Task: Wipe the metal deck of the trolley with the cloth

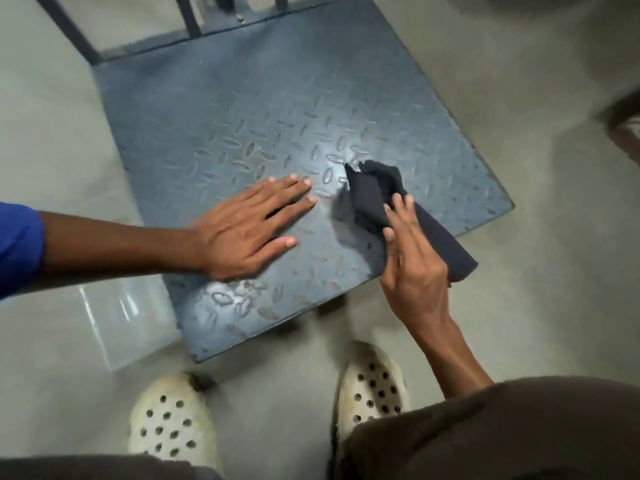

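The trolley's blue-grey metal deck (242,109) with a raised diamond tread pattern lies low on the floor in front of me. My left hand (247,226) rests flat on its near part, fingers straight and spread. My right hand (412,261) holds a dark, bunched cloth (377,192) near the deck's right front edge, thumb and fingers round it. The cloth's far end touches the deck, and its near end hangs past the edge.
The trolley's dark handle bars (188,19) rise at the deck's far side. My two feet in white perforated clogs (173,420) stand on the grey floor just before the deck's front edge. A shiny patch (114,317) shows on the floor at left.
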### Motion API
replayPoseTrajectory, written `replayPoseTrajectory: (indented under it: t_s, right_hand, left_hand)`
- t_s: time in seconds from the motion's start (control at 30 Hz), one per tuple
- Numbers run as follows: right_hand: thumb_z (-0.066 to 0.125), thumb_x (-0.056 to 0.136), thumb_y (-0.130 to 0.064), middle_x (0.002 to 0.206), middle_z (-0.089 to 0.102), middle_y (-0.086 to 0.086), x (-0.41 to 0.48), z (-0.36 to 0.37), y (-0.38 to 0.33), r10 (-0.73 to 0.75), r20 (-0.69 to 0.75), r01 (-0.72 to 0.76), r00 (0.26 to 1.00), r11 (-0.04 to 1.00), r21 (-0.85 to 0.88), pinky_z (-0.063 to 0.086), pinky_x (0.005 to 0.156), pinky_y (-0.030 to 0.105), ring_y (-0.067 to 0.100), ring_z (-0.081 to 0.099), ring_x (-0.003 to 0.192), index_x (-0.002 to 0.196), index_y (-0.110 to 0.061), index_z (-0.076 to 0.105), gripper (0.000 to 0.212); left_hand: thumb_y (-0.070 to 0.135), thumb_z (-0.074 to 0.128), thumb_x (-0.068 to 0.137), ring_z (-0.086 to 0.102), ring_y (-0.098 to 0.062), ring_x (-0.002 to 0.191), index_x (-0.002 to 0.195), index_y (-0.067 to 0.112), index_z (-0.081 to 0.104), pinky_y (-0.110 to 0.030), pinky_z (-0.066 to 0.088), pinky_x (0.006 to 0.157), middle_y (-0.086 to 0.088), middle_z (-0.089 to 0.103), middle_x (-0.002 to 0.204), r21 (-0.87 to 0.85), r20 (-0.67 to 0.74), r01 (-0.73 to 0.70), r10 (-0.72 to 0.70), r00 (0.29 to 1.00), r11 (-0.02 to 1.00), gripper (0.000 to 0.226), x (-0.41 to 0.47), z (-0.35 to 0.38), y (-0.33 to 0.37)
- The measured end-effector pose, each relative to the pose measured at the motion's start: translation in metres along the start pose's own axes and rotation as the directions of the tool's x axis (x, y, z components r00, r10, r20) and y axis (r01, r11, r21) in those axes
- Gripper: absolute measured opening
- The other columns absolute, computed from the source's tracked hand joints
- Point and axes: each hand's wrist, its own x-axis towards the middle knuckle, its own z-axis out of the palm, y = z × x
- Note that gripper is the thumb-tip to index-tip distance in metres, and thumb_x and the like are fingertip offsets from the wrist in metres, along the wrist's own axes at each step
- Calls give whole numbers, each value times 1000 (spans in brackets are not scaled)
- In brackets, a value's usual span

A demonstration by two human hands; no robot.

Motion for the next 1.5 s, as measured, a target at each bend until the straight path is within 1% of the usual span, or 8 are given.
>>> replayPoseTrajectory:
  t_s: [0.2, 0.43, 0.6, 0.83, 1.0, 1.13, 1.3, 1.5]
  right_hand:
    - [58, 107, -8, 151, 57, 17, -11, 13, -33, -345, 292, 323, 892, 939, 121, 55, 107, 40, 31, 48, 147, 136, 4, 65, 32]
    - [31, 114, -38, 175, 10, 13, 28, 16, -71, -617, 753, 685, 229, 652, 325, 18, 132, 45, 30, -1, 163, 165, -6, 21, 61]
    - [32, 113, -47, 176, -9, 6, 48, 26, -87, -617, 787, 782, 16, 498, 374, 10, 132, 50, 29, -12, 162, 169, -20, 2, 69]
    - [29, 115, -48, 176, 6, -2, 14, 59, -136, -762, 642, 824, -82, 311, 473, 11, 131, 52, 30, -1, 163, 167, -34, 16, 56]
    - [34, 110, -40, 164, 43, 10, -5, 83, -169, -750, 649, 831, 125, 437, 345, 12, 131, 52, 35, 19, 160, 155, -18, 48, 52]
    - [8, 111, -26, 131, 66, 13, -22, 74, -166, -783, 617, 840, 81, 387, 381, 13, 132, 51, 39, 42, 148, 137, -9, 62, 62]
    - [29, 112, -52, 149, 59, 11, -8, 80, -171, -731, 654, 807, 194, 498, 317, 17, 131, 50, 33, 37, 153, 148, -15, 57, 59]
    - [33, 115, -45, 170, 31, 8, -4, 74, -146, -810, 568, 869, 145, 379, 319, 22, 130, 47, 29, 22, 160, 161, -26, 40, 50]
  left_hand:
    - [53, 27, 113, 6, -29, 167, 171, 12, 16, -54, 14, 133, -12, 9, 179, 44, 26, 223, -224, 974, 974, 72, -104, -20, -41]
    - [45, 29, 115, 8, -29, 167, 169, 20, 29, -56, 11, 133, -10, 16, 178, -79, -163, 358, -367, 916, 930, 60, -129, -5, -32]
    - [38, 33, 116, 14, -31, 166, 165, 24, 40, -57, 11, 133, -11, 24, 176, -124, -268, 353, -374, 888, 927, 51, -132, 8, -32]
    - [38, 37, 117, 16, -33, 165, 163, 27, 43, -56, 13, 132, -9, 27, 176, -130, -297, 270, -297, 907, 954, 48, -135, 13, -52]
    - [34, 44, 115, 22, -38, 163, 160, 25, 50, -59, 15, 131, -13, 33, 173, -184, -367, 280, -330, 870, 942, 46, -132, 20, -55]
    - [31, 51, 110, 23, -46, 161, 155, 16, 55, -65, 15, 129, -20, 36, 169, -316, -404, 325, -436, 804, 892, 48, -131, 27, -41]
    - [29, 46, 109, 14, -49, 162, 155, 9, 52, -68, 15, 127, -24, 31, 171, -450, -377, 346, -526, 762, 823, 51, -141, 40, -26]
    - [30, 46, 110, 14, -45, 163, 157, 12, 50, -65, 14, 129, -20, 29, 173, -424, -390, 340, -508, 768, 840, 51, -145, 44, -31]
